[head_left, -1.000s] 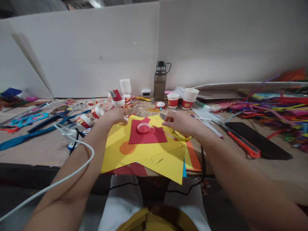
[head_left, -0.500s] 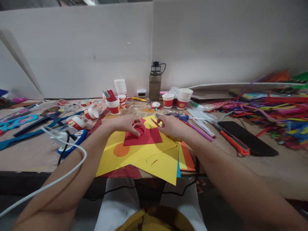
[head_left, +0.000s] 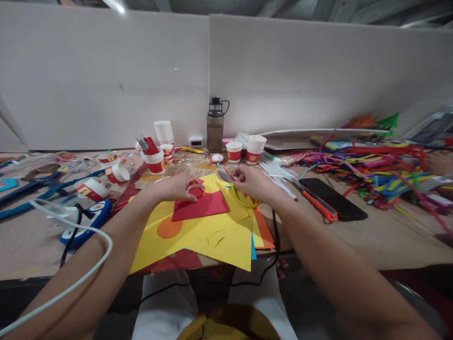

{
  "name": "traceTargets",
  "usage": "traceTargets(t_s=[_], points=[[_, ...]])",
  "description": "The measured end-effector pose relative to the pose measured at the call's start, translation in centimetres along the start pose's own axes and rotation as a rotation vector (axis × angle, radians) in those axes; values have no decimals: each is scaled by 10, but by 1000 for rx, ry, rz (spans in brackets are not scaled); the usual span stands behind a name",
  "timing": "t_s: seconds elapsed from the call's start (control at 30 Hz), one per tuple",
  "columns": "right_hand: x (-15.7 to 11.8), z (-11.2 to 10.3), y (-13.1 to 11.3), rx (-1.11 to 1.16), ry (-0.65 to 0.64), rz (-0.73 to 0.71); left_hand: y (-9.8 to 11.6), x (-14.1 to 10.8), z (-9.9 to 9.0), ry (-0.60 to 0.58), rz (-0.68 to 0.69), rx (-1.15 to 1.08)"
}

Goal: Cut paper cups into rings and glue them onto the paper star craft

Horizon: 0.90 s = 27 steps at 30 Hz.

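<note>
My left hand [head_left: 182, 188] curls its thumb and fingers around a small round ring-like piece [head_left: 196, 190], which rests on a red paper sheet [head_left: 201, 208]. The ring's exact kind is unclear. To the right, my right hand [head_left: 250, 182] pinches a thin red pencil [head_left: 229, 174] between thumb and fingers. A grey blade-like piece [head_left: 223, 176] shows beside its fingertips, and a yellow curved band [head_left: 244, 200] lies below that hand; whether these belong together I cannot tell. Under the red sheet are overlapping yellow sheets [head_left: 212, 231] with an orange paper circle [head_left: 170, 228] on top.
Behind stand a water bottle [head_left: 214, 127], a paper cup with pencils [head_left: 153, 160] and stacked paper cups [head_left: 255, 148]. At right lie an orange cutter [head_left: 320, 205], a black phone [head_left: 334, 200] and colourful pipe cleaners [head_left: 375, 165]. A white cable [head_left: 106, 252] crosses my left forearm.
The view has turned slightly right and up. My left hand stays on the ring; my right hand has shifted slightly, with the grey blade-like piece and yellow band now more visible.
</note>
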State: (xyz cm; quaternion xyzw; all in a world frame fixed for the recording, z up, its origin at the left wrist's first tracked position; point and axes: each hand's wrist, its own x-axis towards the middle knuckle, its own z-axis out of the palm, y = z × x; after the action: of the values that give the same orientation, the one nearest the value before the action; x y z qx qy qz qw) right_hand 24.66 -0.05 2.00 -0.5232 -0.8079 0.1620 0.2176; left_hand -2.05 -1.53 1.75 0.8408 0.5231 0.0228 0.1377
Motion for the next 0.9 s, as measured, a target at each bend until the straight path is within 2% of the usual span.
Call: traceTargets(t_s=[0.13, 0.23, 0.43, 0.67, 0.8, 0.9], points=[[-7, -6, 0, 36, -50, 21, -1, 0, 0, 12, -41, -16], [-15, -16, -1, 27, -29, 36, -2, 0, 0, 19, -76, -17], [-54, -41, 8, -106, -99, 16, 0, 2, 2, -8, -31, 13], [-91, -68, 36, -391, -15, 254, 6, 0, 0, -36, -2, 35], [-97, -70, 42, -514, -71, 332, 3, 0, 1, -17, -22, 17], [-95, -64, 46, -532, -65, 300, 1, 1, 3, -10, -30, 8]])
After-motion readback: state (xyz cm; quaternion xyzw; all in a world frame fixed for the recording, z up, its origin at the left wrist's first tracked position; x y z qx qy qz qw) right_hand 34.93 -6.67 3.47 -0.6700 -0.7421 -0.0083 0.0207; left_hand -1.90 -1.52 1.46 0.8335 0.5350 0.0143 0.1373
